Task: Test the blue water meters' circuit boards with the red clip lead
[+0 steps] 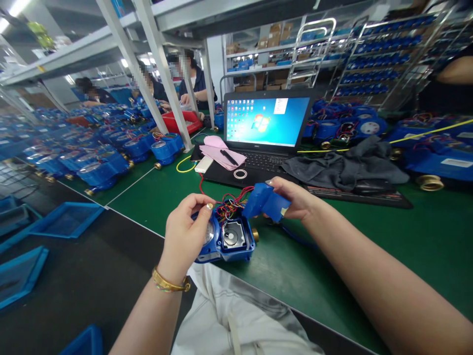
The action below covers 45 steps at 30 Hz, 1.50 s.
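Observation:
A blue water meter (pixel 238 254) lies at the front edge of the green bench, its square compartment uncovered. Inside shows a metal-plated block with a round dark disc (pixel 231 235). Red, yellow and white wires (pixel 231 209) bunch up behind the compartment. My left hand (pixel 188 227) is against the meter's round left part, thumb and forefinger closed together by the wires; whatever is between the fingertips is too small to make out. My right hand (pixel 291 197) grips a blue plastic cover (pixel 264 201), tilted above the meter's right side. A brass fitting (pixel 255 234) sticks out below it.
Behind the meter stands an open laptop (pixel 266 123) with pink cloths (pixel 221 155), a pen and a ring on it. A dark cloth (pixel 351 165) lies to the right. Many blue meters (pixel 99 167) crowd the left. Blue trays (pixel 68 219) sit lower left. Other people work beyond.

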Each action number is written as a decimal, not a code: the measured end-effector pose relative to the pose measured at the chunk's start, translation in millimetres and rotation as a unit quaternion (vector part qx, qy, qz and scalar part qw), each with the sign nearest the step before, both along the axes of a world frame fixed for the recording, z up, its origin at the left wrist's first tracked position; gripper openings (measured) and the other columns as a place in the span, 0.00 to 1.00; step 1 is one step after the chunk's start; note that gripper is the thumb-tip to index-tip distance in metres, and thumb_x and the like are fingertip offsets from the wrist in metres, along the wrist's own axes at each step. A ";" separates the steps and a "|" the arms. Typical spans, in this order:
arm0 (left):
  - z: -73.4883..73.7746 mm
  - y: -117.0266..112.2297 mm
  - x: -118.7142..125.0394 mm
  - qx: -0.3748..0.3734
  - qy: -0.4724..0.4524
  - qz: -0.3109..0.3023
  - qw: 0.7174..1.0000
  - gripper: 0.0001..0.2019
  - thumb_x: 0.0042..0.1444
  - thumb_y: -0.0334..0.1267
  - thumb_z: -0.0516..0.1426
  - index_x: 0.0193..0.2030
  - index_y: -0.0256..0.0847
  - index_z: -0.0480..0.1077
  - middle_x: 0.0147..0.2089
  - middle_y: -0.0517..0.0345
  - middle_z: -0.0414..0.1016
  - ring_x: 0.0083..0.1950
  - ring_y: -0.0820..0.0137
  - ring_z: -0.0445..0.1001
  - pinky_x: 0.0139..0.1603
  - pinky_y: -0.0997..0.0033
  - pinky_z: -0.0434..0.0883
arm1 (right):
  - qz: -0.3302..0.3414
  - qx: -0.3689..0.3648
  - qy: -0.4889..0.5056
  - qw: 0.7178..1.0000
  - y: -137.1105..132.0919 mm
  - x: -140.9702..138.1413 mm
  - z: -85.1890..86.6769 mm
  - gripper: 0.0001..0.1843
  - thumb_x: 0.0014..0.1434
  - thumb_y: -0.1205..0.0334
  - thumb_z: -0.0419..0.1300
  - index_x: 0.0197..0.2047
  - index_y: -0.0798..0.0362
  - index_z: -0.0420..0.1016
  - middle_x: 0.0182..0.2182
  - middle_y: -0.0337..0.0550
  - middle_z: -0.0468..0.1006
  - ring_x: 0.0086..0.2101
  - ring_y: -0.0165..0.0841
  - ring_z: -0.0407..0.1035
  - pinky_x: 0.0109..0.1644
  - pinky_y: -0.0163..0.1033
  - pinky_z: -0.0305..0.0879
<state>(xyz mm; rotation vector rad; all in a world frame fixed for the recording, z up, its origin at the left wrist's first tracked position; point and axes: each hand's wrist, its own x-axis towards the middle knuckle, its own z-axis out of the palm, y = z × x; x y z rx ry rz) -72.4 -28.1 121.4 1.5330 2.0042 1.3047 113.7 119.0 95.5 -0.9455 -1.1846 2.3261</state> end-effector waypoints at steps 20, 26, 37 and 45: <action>3.0 1.9 22.7 0.057 0.128 -0.059 0.988 0.03 0.52 0.31 0.58 0.34 0.42 0.72 0.37 0.58 0.70 0.41 0.68 0.70 0.43 0.68 0.67 | 0.046 0.193 -0.014 0.980 -16.7 3.5 24.1 0.18 0.43 0.50 0.63 0.32 0.55 0.73 0.26 0.41 0.75 0.24 0.30 0.65 0.23 0.32 0.59; 0.7 0.9 22.4 0.079 0.119 -0.026 0.989 0.05 0.53 0.30 0.55 0.29 0.41 0.70 0.33 0.59 0.69 0.38 0.69 0.70 0.40 0.69 0.67 | 0.081 0.279 -0.029 0.957 -18.4 4.7 27.4 0.18 0.45 0.50 0.61 0.34 0.57 0.74 0.24 0.39 0.69 0.24 0.28 0.59 0.23 0.31 0.53; -2.5 -4.9 19.5 0.082 0.091 -0.034 0.992 0.05 0.53 0.29 0.55 0.31 0.41 0.70 0.35 0.59 0.70 0.39 0.70 0.70 0.41 0.70 0.67 | 0.103 0.378 -0.009 0.920 -16.2 9.1 23.6 0.18 0.48 0.52 0.62 0.40 0.54 0.71 0.35 0.42 0.74 0.34 0.34 0.67 0.35 0.35 0.60; -7.2 -5.6 23.4 0.108 0.113 -0.001 0.988 0.03 0.53 0.30 0.57 0.32 0.42 0.70 0.35 0.59 0.69 0.40 0.69 0.69 0.42 0.69 0.66 | 0.103 0.429 -0.035 0.897 -23.1 9.0 26.7 0.21 0.47 0.56 0.62 0.44 0.54 0.67 0.39 0.43 0.72 0.34 0.34 0.67 0.35 0.36 0.63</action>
